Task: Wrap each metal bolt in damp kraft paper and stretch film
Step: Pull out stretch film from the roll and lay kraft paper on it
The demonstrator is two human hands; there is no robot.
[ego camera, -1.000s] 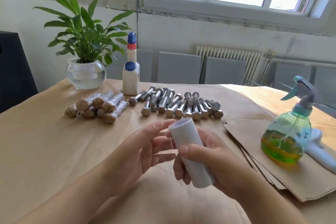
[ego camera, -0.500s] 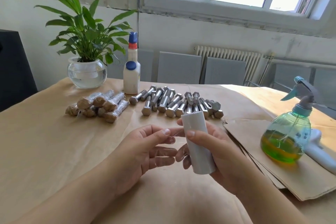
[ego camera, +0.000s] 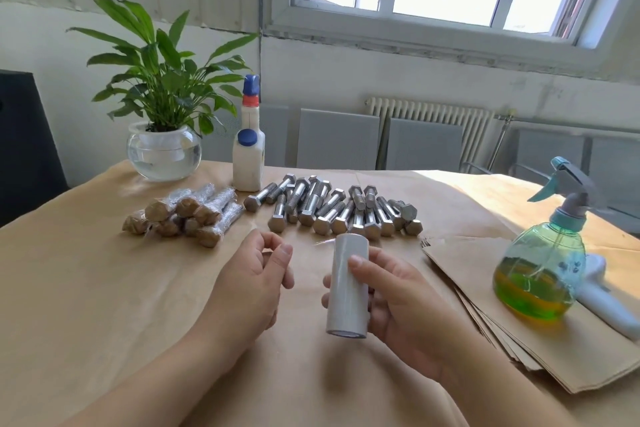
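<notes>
Your right hand (ego camera: 408,305) grips the upright white roll of stretch film (ego camera: 347,288), thumb across its front. Your left hand (ego camera: 249,284) is just left of it, fingers curled, thumb meeting forefinger; whether film is pinched there, you cannot tell. The bare steel hex bolts (ego camera: 332,208) lie beyond, brown film-wrapped bolts (ego camera: 187,215) farther left, kraft paper sheets (ego camera: 485,288) stacked right.

A pale grey roll of stretch film (ego camera: 347,284), silver bolts (ego camera: 332,208), tan paper-wrapped bolts under clear glinting film (ego camera: 187,215), a brown kraft paper table cover (ego camera: 86,288), a green-and-yellow spray bottle (ego camera: 540,270) with teal trigger, and a white bottle (ego camera: 248,156) with blue and red cap.
</notes>
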